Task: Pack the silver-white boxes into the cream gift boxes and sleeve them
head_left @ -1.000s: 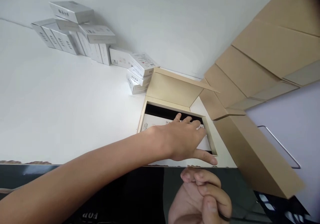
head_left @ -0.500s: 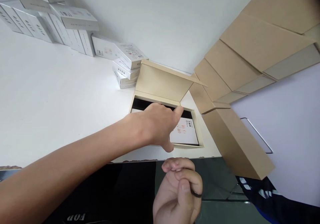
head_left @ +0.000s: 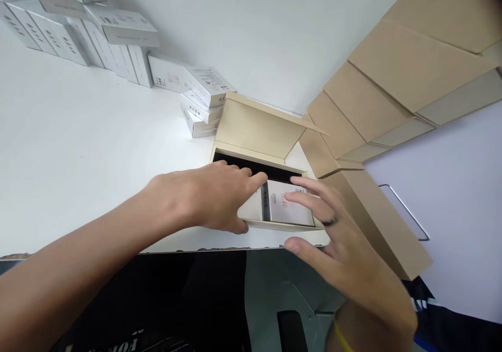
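A cream lidded box stands on the white table with its lid raised. Inside, a black strip runs along the back, and two white cartons lie in front of it. My left hand spans the left carton from above, fingers towards the strip and thumb over the front wall. It partly hides that carton. At the right carton is my right hand, wearing a dark ring, its fingers spread over the printed top and its thumb outside the front edge. A dark narrow gap separates the cartons.
Several white cartons are stacked along the wall at the back left, and a short stack stands beside the lid. Large tan boxes line the right side. The table's front edge is chipped.
My left hand has moved left across the cream box. From curled below the table edge, my right hand has come up to the right carton and spread its fingers. The gap between cartons now shows.
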Motion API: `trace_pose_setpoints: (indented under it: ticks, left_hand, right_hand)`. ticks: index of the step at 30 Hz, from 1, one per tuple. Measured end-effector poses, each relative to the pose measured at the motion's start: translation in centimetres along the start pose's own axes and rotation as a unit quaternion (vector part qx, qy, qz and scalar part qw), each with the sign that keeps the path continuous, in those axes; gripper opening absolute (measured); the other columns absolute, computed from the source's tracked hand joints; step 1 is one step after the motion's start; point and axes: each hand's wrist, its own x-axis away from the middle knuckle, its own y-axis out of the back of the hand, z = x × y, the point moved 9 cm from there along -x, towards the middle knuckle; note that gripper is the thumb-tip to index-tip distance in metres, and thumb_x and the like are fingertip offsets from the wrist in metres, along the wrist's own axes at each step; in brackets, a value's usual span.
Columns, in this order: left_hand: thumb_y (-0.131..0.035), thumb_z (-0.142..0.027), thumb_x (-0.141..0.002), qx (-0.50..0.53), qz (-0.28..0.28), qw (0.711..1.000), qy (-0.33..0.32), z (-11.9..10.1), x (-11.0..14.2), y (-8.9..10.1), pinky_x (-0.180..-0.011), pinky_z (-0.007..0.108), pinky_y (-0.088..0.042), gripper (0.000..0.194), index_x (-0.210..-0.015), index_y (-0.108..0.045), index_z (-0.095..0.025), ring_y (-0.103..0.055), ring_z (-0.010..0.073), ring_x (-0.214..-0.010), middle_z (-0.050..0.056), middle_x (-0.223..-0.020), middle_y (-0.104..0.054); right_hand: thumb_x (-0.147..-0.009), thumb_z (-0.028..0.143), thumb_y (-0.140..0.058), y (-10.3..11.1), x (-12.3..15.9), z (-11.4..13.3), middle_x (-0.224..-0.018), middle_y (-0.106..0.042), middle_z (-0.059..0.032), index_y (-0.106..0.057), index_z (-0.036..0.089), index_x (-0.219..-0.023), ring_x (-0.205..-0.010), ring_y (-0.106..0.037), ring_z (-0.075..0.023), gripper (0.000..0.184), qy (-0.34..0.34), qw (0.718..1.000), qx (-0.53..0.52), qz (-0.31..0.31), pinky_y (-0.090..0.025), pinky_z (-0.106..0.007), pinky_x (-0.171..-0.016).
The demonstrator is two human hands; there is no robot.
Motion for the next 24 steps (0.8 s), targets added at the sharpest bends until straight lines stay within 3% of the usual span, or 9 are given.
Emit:
trace_pose_setpoints:
  ticks: [3,4,6,9,12,18,24]
  left_hand:
    - [-0.068,-0.048,-0.082,-0.01,-0.022,1.0,-0.016,0.1,0.4,0.1,-0.09,0.047,-0.05,0.064,-0.137,-0.044,-0.026,-0.061,0.0309,-0.102,0.009,-0.118,-0.062]
    - [-0.068,-0.048,-0.082,-0.015,-0.025,0.999,-0.016,0.1,0.4,0.2,-0.089,0.046,-0.05,0.065,-0.138,-0.043,-0.026,-0.061,0.0304,-0.1,0.009,-0.116,-0.062]
    - [-0.067,-0.048,-0.082,-0.024,-0.023,0.999,-0.011,0.1,0.3,0.1,-0.085,0.044,-0.051,0.065,-0.138,-0.043,-0.025,-0.061,0.0296,-0.097,0.009,-0.111,-0.062]
    - [-0.068,-0.047,-0.08,-0.027,-0.029,0.999,-0.006,0.1,0.2,0.1,-0.082,0.042,-0.051,0.063,-0.134,-0.045,-0.022,-0.062,0.0287,-0.096,0.009,-0.108,-0.062]
    - [-0.068,-0.045,-0.08,-0.029,-0.046,0.998,-0.009,-0.2,0.3,0.1,-0.08,0.042,-0.052,0.058,-0.129,-0.048,-0.02,-0.063,0.0297,-0.096,0.009,-0.106,-0.063]
    - [-0.066,-0.048,-0.083,-0.018,-0.033,0.999,-0.013,-0.5,0.4,-0.3,-0.082,0.044,-0.053,0.061,-0.133,-0.047,-0.02,-0.063,0.0335,-0.104,0.013,-0.12,-0.062]
    - [-0.062,-0.055,-0.083,-0.016,-0.043,0.999,-0.024,-0.3,0.2,-0.4,-0.086,0.046,-0.051,0.073,-0.143,-0.043,-0.018,-0.062,0.0341,-0.104,0.014,-0.119,-0.063]
  right_hand:
    - [-0.084,0.061,-0.07,-2.6,-1.8,-2.7,-0.165,-0.025,-0.002,-0.028,0.046,-0.152,-0.153,-0.022,-0.034,0.081,-0.054,0.971,0.081,0.22,-0.041,-0.059,-0.113]
    - [-0.083,0.062,-0.071,-3.2,-2.3,-3.0,-0.166,-0.023,-0.0041,-0.024,0.045,-0.155,-0.152,-0.021,-0.0361,0.088,-0.053,0.958,0.101,0.263,-0.041,-0.06,-0.112]
    - [-0.083,0.057,-0.071,-4.1,-3.5,-2.8,-0.162,-0.029,-0.0095,-0.033,0.037,-0.153,-0.146,-0.031,-0.0386,0.082,-0.025,0.943,0.128,0.305,-0.045,-0.057,-0.107]
    - [-0.085,0.049,-0.069,-4.7,-4.5,-1.7,-0.131,-0.052,-0.0116,-0.053,0.027,-0.136,-0.119,-0.054,-0.0339,0.057,0.024,0.933,0.149,0.326,-0.051,-0.05,-0.095]
    - [-0.084,0.045,-0.072,-4.6,-4.7,-1.3,-0.107,-0.053,-0.0089,-0.057,0.025,-0.131,-0.097,-0.058,-0.0296,0.053,0.041,0.928,0.174,0.326,-0.052,-0.045,-0.082]
    - [-0.081,0.035,-0.075,-4.8,-4.8,-0.5,-0.098,-0.052,-0.009,-0.066,0.021,-0.112,-0.086,-0.056,-0.0268,0.035,0.088,0.919,0.194,0.332,-0.047,-0.038,-0.069]
    - [-0.082,0.036,-0.074,-5.0,-4.7,-0.9,-0.1,-0.05,-0.0094,-0.065,0.021,-0.116,-0.09,-0.055,-0.0284,0.038,0.107,0.922,0.178,0.327,-0.048,-0.043,-0.075]
